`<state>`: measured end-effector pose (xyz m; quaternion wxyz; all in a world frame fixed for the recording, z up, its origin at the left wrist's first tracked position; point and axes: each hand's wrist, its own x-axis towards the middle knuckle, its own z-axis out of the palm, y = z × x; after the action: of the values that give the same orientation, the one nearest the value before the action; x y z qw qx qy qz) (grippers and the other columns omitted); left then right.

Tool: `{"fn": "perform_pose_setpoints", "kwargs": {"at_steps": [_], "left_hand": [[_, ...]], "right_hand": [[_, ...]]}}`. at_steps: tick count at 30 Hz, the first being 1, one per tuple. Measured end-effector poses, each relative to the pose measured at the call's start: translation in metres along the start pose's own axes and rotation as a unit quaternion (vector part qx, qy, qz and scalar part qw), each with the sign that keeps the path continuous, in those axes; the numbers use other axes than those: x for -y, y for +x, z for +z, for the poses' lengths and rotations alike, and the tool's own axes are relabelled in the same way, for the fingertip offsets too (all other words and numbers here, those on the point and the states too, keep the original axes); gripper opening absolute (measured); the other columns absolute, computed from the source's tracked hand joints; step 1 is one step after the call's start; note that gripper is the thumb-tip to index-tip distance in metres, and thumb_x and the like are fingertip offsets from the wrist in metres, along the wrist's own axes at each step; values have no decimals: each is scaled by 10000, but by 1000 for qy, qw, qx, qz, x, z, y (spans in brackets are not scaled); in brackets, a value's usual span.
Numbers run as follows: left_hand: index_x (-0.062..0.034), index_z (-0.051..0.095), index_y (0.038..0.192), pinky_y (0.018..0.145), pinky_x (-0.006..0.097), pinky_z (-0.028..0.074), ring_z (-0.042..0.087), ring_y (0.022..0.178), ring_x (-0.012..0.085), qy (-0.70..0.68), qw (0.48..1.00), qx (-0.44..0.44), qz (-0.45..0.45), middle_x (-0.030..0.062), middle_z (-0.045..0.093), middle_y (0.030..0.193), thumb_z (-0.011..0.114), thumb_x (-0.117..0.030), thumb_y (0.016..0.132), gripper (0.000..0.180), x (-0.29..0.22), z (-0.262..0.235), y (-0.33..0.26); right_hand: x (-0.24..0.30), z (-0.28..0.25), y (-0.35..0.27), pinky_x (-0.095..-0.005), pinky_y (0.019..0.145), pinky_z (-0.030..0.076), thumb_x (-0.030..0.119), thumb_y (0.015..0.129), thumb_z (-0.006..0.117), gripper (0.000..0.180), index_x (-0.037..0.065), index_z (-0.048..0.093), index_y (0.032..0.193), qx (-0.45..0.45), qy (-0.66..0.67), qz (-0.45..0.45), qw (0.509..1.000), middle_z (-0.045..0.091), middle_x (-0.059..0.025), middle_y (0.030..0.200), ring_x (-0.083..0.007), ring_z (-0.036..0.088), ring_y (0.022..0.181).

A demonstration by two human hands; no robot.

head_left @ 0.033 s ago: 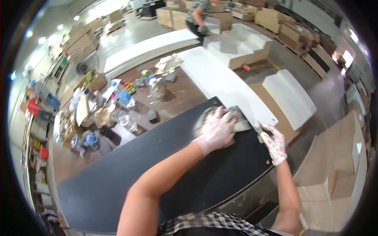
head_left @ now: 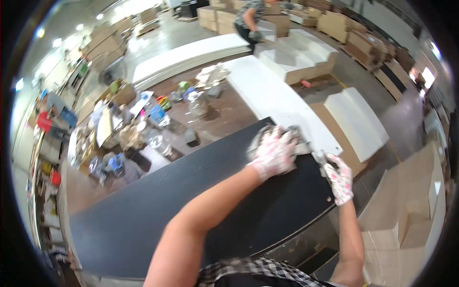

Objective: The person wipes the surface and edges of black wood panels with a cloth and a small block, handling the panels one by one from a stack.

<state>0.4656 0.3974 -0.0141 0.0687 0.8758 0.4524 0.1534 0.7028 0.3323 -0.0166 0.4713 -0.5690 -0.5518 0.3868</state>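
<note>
A long dark board (head_left: 158, 215) lies across the table in front of me. My left hand (head_left: 276, 152), in a white glove with pink spots, presses a crumpled grey cloth (head_left: 302, 146) onto the board near its far right end. The cloth bunches out on both sides of the fingers. At the board's right end is my right hand (head_left: 338, 181), gloved alike, with its fingers curled around something small and greyish that I cannot make out. Beyond that end, a white board (head_left: 282, 100) stretches away from me.
Bottles, rags and boxes clutter the brown table (head_left: 224, 112) at the left, with a clear plastic jug (head_left: 197, 106) among them. Stacked white panels (head_left: 191, 55) lie behind. Cartons (head_left: 406, 225) stand at the right. A co-worker (head_left: 248, 21) bends over panels at the back.
My left hand and the cloth have slid a little to the right on the dark board. The right hand stays at the board's end. The whole view has shifted slightly.
</note>
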Motion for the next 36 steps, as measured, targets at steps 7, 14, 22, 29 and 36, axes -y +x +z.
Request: {"fn": "perform_pose_setpoints", "kwargs": {"at_steps": [7,14,22,29,36], "left_hand": [[-70,510,1340,1036,529,365,389,1305,393,-23,995,58,-82,150,469,1358,652,-423,778,679,3,1,5],[-75,505,1345,1073,510,347,375,1332,373,27,984,11,-176,139,453,1390,677,-366,750,684,63,-60,-178],[-70,584,1227,1065,480,363,476,1228,381,129,945,-84,-287,140,534,1317,703,-282,707,574,157,-149,-462],[-85,646,1137,1070,453,358,506,1195,334,237,878,-98,-405,125,601,1231,605,-251,808,371,248,-215,-674],[-151,650,1151,928,413,468,592,1042,338,201,784,-195,-554,138,632,1165,570,-209,858,310,318,-260,-823]], "right_hand": [[-7,-3,-15,-311,989,434,-62,861,588,347,-17,600,1205,-42,35,-38,998,615,-115,1216,-180,575,1114],[44,68,-36,-283,920,479,-38,868,603,357,-6,597,1223,23,84,-71,994,620,-100,1211,-158,598,1065],[101,197,-89,-262,868,490,-46,873,570,350,-15,595,1221,110,110,-66,986,638,-91,1126,-133,615,975],[130,308,-146,-256,828,494,5,873,602,334,3,611,1207,177,96,-65,977,648,-72,1108,-122,613,955],[135,339,-166,-281,952,440,33,892,579,392,1,561,1283,162,102,-86,978,617,-81,1197,-150,585,1066]]}}
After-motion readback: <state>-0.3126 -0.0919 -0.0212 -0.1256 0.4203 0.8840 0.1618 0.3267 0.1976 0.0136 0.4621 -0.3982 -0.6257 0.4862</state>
